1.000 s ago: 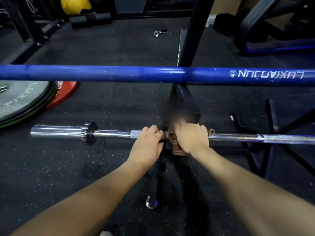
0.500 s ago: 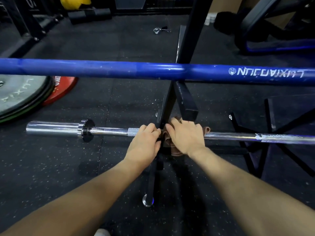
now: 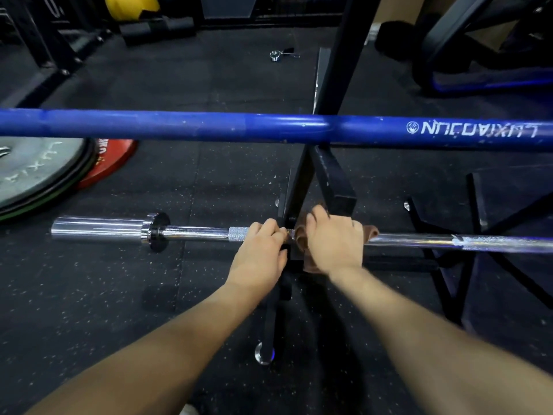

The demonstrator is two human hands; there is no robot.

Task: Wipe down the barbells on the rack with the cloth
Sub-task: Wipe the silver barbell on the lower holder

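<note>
The cloth (image 3: 300, 239) is mostly hidden under the right hand (image 3: 335, 239). Both barbells run off the frame's right edge; the grey plate (image 3: 36, 172) is cut at left.

Speckled black rubber floor (image 3: 125, 295) with stacked weight plates (image 3: 36, 175) and a yellow ball (image 3: 131, 6).

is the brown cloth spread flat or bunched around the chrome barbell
Bunched. The brown cloth is wrapped around the chrome barbell under the gripping right hand, with crumpled folds sticking out on both sides.

Left hand (image 3: 258, 250) grips the chrome steel barbell (image 3: 194, 233). Right hand (image 3: 335, 238) grips a brown cloth (image 3: 300, 241), apparently wrapped around it. The blue-coated barbell (image 3: 179, 127) lies above on the black steel rack (image 3: 332, 178).
</note>
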